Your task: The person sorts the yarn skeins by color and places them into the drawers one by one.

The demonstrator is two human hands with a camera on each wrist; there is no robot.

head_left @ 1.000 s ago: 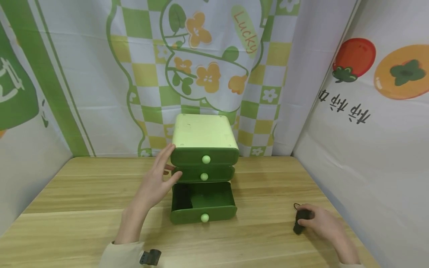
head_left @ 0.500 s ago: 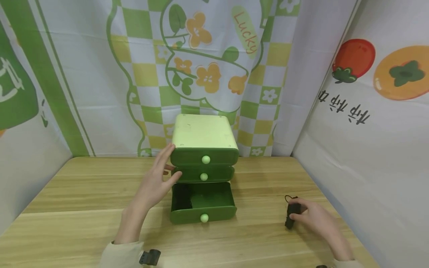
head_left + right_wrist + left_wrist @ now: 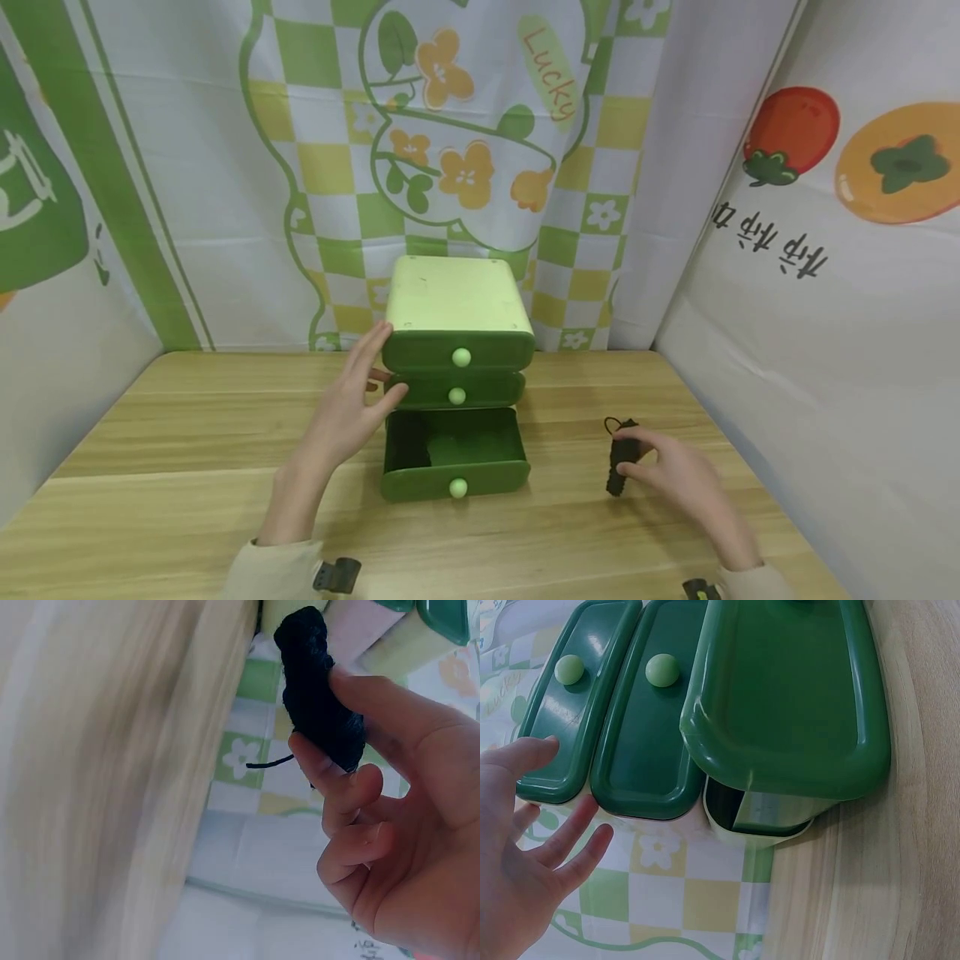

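Note:
In the head view a small drawer cabinet (image 3: 457, 292) with a light green body and dark green fronts stands mid-table. Its bottom drawer (image 3: 457, 482) is pulled out, with a black item (image 3: 408, 440) lying in the left part. My left hand (image 3: 347, 407) is at the cabinet's left side, fingers extended; in the left wrist view the hand (image 3: 536, 855) is beside the upper drawer fronts. Right of the drawer, my right hand (image 3: 675, 471) pinches a black yarn bundle (image 3: 622, 457) between thumb and fingers. A thin cord trails from the bundle (image 3: 311, 682) in the right wrist view.
The wooden table (image 3: 555, 546) runs up to a printed curtain (image 3: 322, 183) at the back. White printed walls (image 3: 817, 333) border it on either side. The top drawer (image 3: 420, 352) and middle drawer (image 3: 491, 389) are pushed in.
My right hand has moved left across the table towards the drawer, carrying the black yarn bundle. The left hand and the cabinet have stayed in place.

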